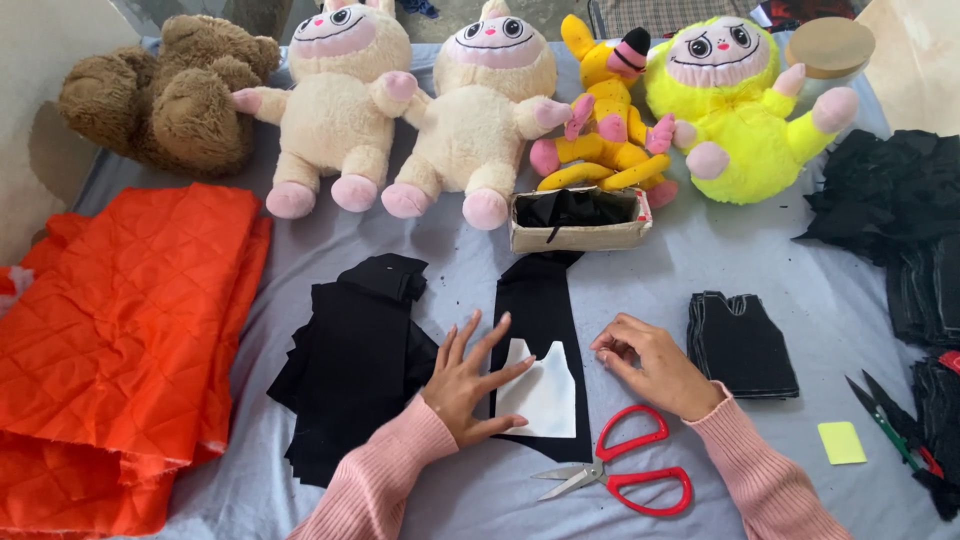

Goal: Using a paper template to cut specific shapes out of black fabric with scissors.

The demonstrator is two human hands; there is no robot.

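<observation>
Head cam: our left hand lies flat, fingers spread, pinning the white pattern on the black strip, which runs lengthwise away from us. Right hand, loosely curled and holding nothing, touches the strip's right edge; scissors lie just below it.

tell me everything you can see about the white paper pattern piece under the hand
The white pattern piece is flat, thin, paper-like and vest-shaped, with a notched neckline at its top edge. It lies on a strip of black fabric on the grey table. The left hand presses its left edge with spread fingers; the right hand rests apart.
</observation>
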